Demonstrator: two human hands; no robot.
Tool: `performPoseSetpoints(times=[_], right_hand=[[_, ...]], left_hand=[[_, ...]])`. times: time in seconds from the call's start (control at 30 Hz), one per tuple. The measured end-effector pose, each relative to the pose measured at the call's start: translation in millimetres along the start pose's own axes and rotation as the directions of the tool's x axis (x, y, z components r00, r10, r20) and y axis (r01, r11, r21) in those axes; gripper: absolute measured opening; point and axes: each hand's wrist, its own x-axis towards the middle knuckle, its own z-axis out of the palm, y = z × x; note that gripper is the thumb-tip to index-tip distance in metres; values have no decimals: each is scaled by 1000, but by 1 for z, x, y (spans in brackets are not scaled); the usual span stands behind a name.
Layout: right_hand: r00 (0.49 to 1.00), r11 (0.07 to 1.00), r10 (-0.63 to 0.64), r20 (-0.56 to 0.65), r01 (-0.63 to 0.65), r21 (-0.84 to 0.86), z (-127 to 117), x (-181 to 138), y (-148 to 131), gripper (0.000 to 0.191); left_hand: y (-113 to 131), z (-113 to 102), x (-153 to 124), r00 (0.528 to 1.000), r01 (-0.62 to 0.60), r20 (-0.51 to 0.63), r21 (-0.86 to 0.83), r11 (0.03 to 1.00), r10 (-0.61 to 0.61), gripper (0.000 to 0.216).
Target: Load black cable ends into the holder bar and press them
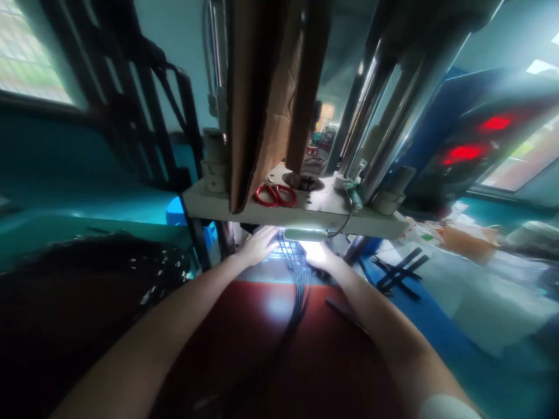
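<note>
Both my arms reach forward under the platform point(375, 221) of a press-like machine, into a brightly lit gap. My left hand point(257, 244) rests at the left of a bundle of black cables point(297, 273), fingers stretched toward it. My right hand point(321, 256) sits at the right of the same bundle, washed out by the lamp point(305, 234), so its fingers are hard to read. The cables run from the lit gap back toward me across a dark red surface point(279, 349).
Red-handled scissors point(275, 195) lie on the machine platform beside a brown cardboard piece point(266, 105). Steel columns point(384, 116) rise at the right. Loose black strips point(399, 270) lie on a blue surface to the right. A panel with red lights point(476, 139) glows beyond.
</note>
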Motion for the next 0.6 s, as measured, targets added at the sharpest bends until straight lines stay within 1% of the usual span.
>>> performPoseSetpoints(times=[0.07,0.13,0.23,0.33,0.43,0.6], right_hand=[[997,997,-75,-15,75,5,2,3,-12,50],[992,993,-121,-33,122,1,4,7,-20,47],[991,992,-128,-33,128,-13,4,10,-23,42],[992,992,-122,-11,122,-16,6,12,-21,45],[995,995,-98,2,98,-9,9,14,-18,47],[997,997,-82,4,82,-1,11,17,-17,42]], left_hand=[[1,-1,-6,998,-63,22,-8,998,64,48],[6,0,-7,992,-110,54,-27,994,111,49],[11,2,-3,985,-136,108,-26,990,138,49],[10,3,1,981,-135,145,40,990,128,46],[6,7,3,984,-141,123,107,984,128,50],[4,20,6,990,-142,7,213,967,144,55]])
